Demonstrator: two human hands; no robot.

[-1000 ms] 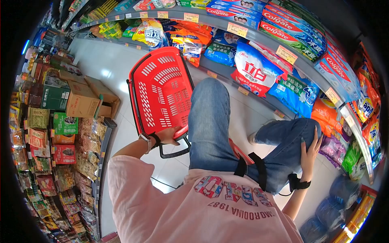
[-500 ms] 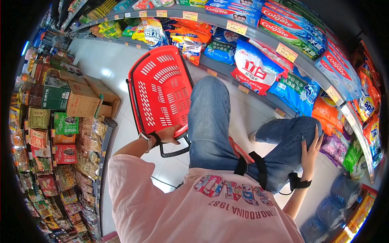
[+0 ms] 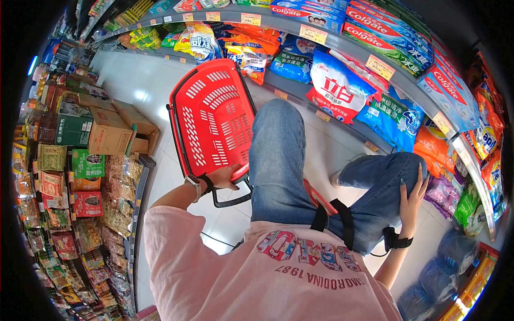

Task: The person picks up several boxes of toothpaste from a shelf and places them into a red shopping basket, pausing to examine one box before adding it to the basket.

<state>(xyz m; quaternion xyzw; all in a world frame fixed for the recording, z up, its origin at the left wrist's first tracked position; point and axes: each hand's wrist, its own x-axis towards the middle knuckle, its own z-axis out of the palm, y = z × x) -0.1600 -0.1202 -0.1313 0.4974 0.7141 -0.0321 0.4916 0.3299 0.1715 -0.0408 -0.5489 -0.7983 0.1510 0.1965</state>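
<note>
My left hand (image 3: 222, 177), with a watch and a black band at the wrist, is closed on the near rim of a red shopping basket (image 3: 206, 120). The basket stands on the floor left of my knee, and its slotted inside shows nothing in it. Its black handle (image 3: 231, 202) hangs down at the near end. My right hand (image 3: 411, 202) lies with fingers stretched out over my right knee, holding nothing. A black band circles that wrist too. Nearest to it on the low shelf are a blue detergent bag (image 3: 388, 122) and a red, white and blue detergent bag (image 3: 338, 88).
Colgate toothpaste boxes (image 3: 375, 35) line the shelf above the detergent. On the left, cardboard boxes (image 3: 110, 131) stand by a shelf of packaged food (image 3: 120, 198). Large water bottles (image 3: 436, 278) stand at the lower right. Pale floor tiles (image 3: 160, 176) run between.
The view has shifted very slightly. Both hands and the basket stay where they were.
</note>
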